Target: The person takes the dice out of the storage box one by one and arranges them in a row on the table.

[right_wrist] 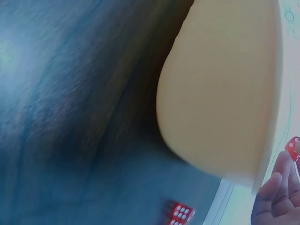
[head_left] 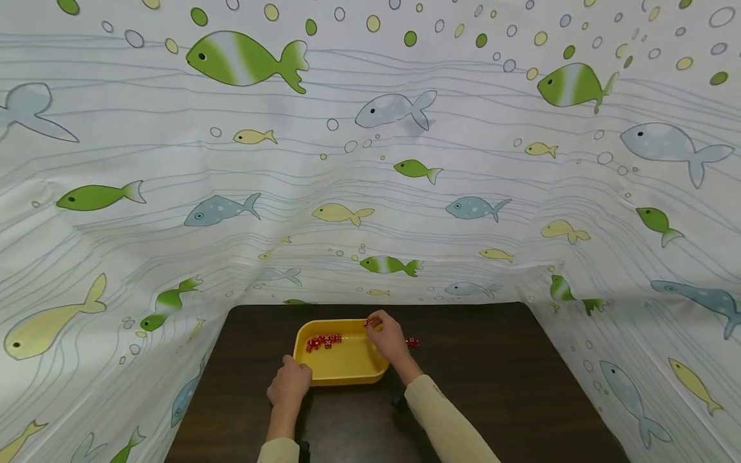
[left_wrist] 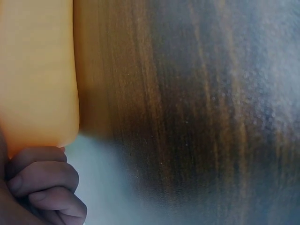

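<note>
A yellow plastic tray (head_left: 347,380) stands on the dark table, with several red dice (head_left: 329,339) grouped in its back left part. My left hand (head_left: 289,381) grips the tray's front left corner; its curled fingers (left_wrist: 44,176) show against the tray wall in the left wrist view. Above the tray's back right rim, my right hand (head_left: 388,339) pinches a red die with white pips (right_wrist: 293,148) between its fingertips. More red dice (head_left: 413,343) lie on the table just right of the tray, partly hidden behind the right hand.
The dark wood-grain table (head_left: 492,386) is bordered at the back and sides by a white fish-patterned sheet (head_left: 324,180). A small dark object (head_left: 399,403) shows beside the right sleeve (head_left: 446,418).
</note>
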{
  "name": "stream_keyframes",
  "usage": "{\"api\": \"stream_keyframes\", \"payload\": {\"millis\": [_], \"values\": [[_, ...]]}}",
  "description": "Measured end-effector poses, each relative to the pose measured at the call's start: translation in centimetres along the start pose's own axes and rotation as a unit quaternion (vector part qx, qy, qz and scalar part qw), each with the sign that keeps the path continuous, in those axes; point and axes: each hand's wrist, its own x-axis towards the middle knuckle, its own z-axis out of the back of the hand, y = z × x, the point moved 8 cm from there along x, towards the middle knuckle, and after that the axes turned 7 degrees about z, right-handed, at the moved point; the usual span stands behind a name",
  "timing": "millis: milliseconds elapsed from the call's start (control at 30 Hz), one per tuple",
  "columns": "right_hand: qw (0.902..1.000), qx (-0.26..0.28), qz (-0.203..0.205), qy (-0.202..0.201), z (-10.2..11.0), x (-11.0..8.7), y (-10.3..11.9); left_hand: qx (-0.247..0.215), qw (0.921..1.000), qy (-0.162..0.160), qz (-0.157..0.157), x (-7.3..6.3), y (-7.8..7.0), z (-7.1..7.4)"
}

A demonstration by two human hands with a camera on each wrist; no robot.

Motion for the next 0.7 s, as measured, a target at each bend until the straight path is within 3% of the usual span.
{"api": "stream_keyframes", "payload": {"millis": [400,700], "values": [[0.9937,0.071,-0.045,-0.074,4.2,-0.8,-3.2,0.010,0.9999,0.006,0.002,0.2,-0.3,0.0],[0.9904,0.054,-0.073,-0.104,8.0,-1.9,-6.4,0.014,0.9999,0.007,0.002,0.2,-0.2,0.0]]}}
